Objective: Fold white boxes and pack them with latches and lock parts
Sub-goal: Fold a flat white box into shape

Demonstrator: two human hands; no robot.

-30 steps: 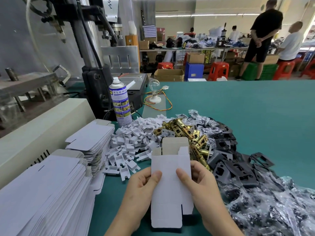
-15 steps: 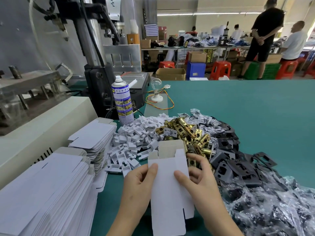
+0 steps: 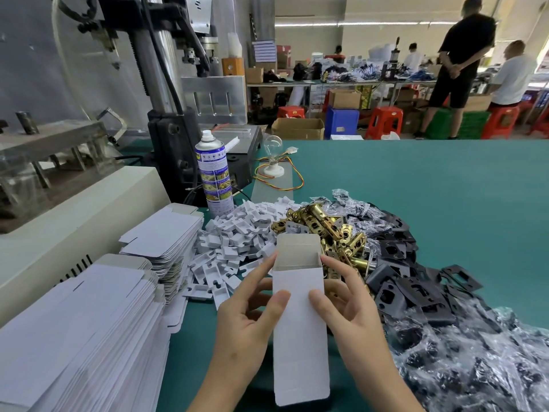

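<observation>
Both hands are up in front of the person at the near edge of the counter (image 3: 430, 185), holding one white box (image 3: 298, 337) between them. It is squared open into a tube and tips slightly away, with its top flap standing up and the grey-brown inside showing.

The left hand (image 3: 249, 316) has its grip on the box's left side, thumb pressed on the front face and forefinger stretched up along the edge towards the open mouth. The right hand (image 3: 350, 307) mirrors it on the right side, thumb on the front and forefinger up the right edge.

The box face is blank. The spray can (image 3: 214, 176) standing behind the piles has a blue and yellow label, but its print is too small to read.

To the left, stacks of flat box blanks (image 3: 74, 337) crowd close to the left wrist. Just beyond the box lie a heap of white plastic pieces (image 3: 234, 245), brass latches (image 3: 326, 230) and black plates (image 3: 395, 281). Bagged parts (image 3: 475, 367) press in on the right. Past these piles, teal surface runs broad to the counter's far edge.
</observation>
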